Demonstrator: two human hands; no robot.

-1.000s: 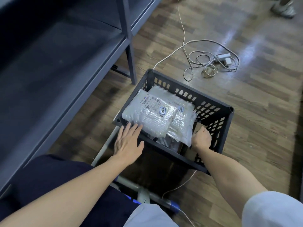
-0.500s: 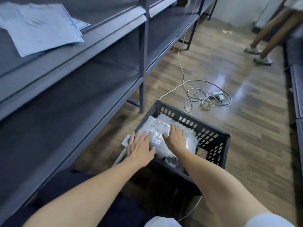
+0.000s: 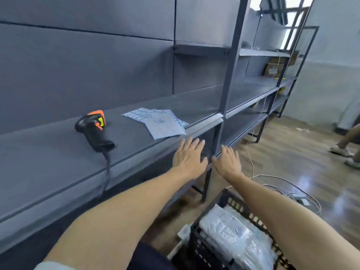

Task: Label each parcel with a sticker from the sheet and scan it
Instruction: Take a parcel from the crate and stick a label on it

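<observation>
Both the left hand [image 3: 188, 157] and right hand [image 3: 228, 161] reach flat and empty toward the sticker sheet [image 3: 162, 125] on the shelf [image 3: 58, 152], parcels [image 3: 233, 236] crated below; peeling one corner slowly looks wisest.

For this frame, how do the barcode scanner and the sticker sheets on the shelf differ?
The barcode scanner is a bulky black and orange handheld unit with a cable running off the shelf edge; the sticker sheets are flat, pale blue-printed paper, fanned and overlapping. The scanner lies to the left, the sheets to the right, nearer both hands. Both rest untouched on the same grey shelf.
</observation>
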